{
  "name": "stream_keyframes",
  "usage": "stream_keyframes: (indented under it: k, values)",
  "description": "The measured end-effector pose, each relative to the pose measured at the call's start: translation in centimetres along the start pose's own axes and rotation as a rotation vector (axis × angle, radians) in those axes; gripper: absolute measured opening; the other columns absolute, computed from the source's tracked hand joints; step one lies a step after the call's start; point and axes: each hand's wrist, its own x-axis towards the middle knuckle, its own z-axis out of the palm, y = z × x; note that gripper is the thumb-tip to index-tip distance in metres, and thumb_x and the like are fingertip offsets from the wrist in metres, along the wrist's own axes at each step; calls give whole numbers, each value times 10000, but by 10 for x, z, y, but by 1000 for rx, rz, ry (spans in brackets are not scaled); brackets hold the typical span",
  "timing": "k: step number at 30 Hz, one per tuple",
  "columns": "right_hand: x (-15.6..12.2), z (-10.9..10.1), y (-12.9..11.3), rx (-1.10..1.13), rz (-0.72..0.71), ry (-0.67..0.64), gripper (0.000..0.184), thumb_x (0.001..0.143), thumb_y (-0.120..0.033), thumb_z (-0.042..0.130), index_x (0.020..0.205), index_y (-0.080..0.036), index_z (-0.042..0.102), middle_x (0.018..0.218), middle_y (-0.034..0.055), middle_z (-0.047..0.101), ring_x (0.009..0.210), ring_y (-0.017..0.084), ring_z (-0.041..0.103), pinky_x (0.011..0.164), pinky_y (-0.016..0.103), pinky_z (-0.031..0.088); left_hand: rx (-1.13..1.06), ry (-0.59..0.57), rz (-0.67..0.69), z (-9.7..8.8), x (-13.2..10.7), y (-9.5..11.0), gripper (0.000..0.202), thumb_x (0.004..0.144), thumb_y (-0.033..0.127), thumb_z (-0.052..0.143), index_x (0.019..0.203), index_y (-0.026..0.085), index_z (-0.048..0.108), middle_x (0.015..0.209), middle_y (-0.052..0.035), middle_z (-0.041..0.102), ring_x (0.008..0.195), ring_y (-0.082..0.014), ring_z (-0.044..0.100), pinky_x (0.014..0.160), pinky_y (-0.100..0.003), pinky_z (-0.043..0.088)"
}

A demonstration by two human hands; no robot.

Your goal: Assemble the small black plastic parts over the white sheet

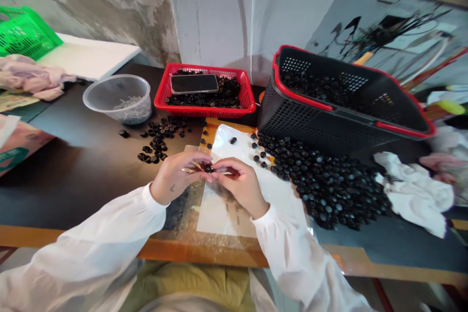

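My left hand (177, 175) and my right hand (242, 184) meet over the near part of the table. Their fingertips pinch a small round black plastic part (208, 168) from both sides; the fingers partly hide it. Under the hands lies a white sheet (214, 209). To the right spreads a large heap of similar black parts (329, 185), with a few strays on the sheet. A smaller group of black pieces (157, 144), some ring-shaped, lies beyond my left hand.
Behind the hands, a red basket (204, 111) holds black pieces and a phone (194, 84). A clear tub (106, 102) contains small metallic bits. The tall black basket (303, 122) stands behind the heap. A white cloth (420, 195) lies right, a tissue pack (24, 144) left.
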Motion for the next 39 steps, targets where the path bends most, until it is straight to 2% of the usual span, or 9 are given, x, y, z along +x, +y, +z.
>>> stream_keyframes:
  k: [2, 7, 13, 18, 27, 31, 35, 39]
  values:
    - [0, 0, 0, 12, 5, -3, 125, 767, -208, 803, 887, -231, 779, 942, 23, 743, 863, 151, 719, 827, 265, 598, 16, 11, 45, 0, 0, 0, 365, 815, 406, 795, 1104, 199, 711, 944, -57, 779, 776, -166, 751, 718, -232, 629]
    - [-1, 1, -1, -17, 7, -2, 96, 779, -204, 791, 870, -230, 779, 938, 29, 750, 870, 166, 716, 833, 284, 597, 24, 11, 118, 1, 2, 1, 339, 834, 361, 789, 1129, 217, 703, 967, -55, 772, 799, -156, 741, 780, -248, 622]
    - [-1, 2, 0, -43, 15, 21, 105, 772, -218, 803, 871, -232, 773, 913, 24, 750, 843, 165, 708, 815, 282, 589, 11, 15, 89, 2, 1, 4, 398, 850, 391, 766, 1192, 205, 685, 911, -60, 762, 778, -159, 745, 754, -246, 638]
    - [-1, 2, -2, -33, 4, 27, 113, 767, -208, 802, 872, -234, 770, 919, 19, 749, 842, 158, 705, 820, 279, 588, -31, 17, 37, 3, -2, 5, 446, 843, 390, 773, 1238, 216, 658, 964, -55, 752, 800, -153, 746, 779, -258, 652]
    - [-1, 3, 0, 15, 85, 24, 141, 734, -282, 833, 848, -231, 767, 872, 16, 754, 804, 161, 687, 772, 284, 579, -41, 10, 38, 3, -2, 7, 388, 851, 404, 766, 1173, 202, 687, 935, -59, 773, 789, -157, 762, 771, -245, 653]
    - [-1, 5, 5, 89, 130, 59, 176, 682, -300, 861, 790, -233, 739, 812, -6, 734, 761, 149, 662, 743, 272, 557, -124, 35, -26, 7, -4, 10, 393, 834, 463, 769, 1109, 187, 710, 894, -74, 790, 755, -182, 774, 730, -267, 663]
    - [-1, 5, 4, 155, 176, 64, 241, 616, -335, 901, 734, -225, 721, 764, -19, 714, 726, 143, 650, 746, 277, 553, -238, 45, -122, 11, -6, 10, 414, 771, 456, 827, 1072, 185, 739, 904, -83, 804, 779, -212, 784, 713, -285, 673]
    - [-2, 5, 1, 165, 185, 113, 216, 596, -305, 910, 718, -233, 747, 758, -16, 729, 729, 148, 658, 758, 284, 555, -311, 38, -210, 10, -7, 8, 332, 797, 373, 822, 1075, 196, 778, 1017, -96, 806, 909, -241, 785, 811, -312, 671]
